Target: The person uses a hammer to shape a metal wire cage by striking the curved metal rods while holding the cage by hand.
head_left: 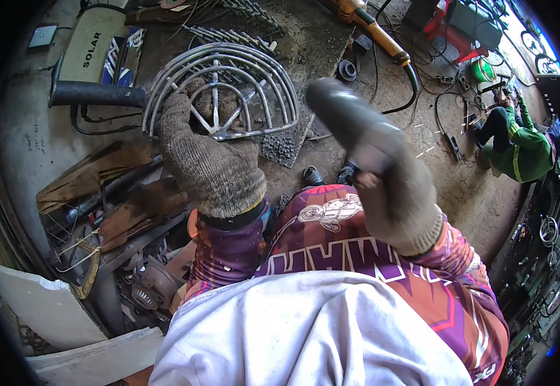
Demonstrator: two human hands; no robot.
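Observation:
My left hand (pixel 212 164), in a brown-grey knit glove, is closed round the bars of a half-round metal grille (pixel 247 90) with curved concentric rods and spokes. The grille's left side meets or overlaps the end of a dark pipe (pixel 100 94); contact cannot be made out. On the right, my gloved right hand (pixel 399 199) is raised in front of my body, closed on a dark cylindrical tool (pixel 350 116). Motion blurs the tool, so its exact kind is unclear. Its rounded end points up and left, apart from the grille.
Metal rods (pixel 228 35) lie beyond the grille. An orange power tool (pixel 376 32) with cables rests at the top. To the right, a co-worker in green (pixel 524 151) crouches near flying sparks. Brown scrap pieces (pixel 141 219) and white boards (pixel 48 305) are at left.

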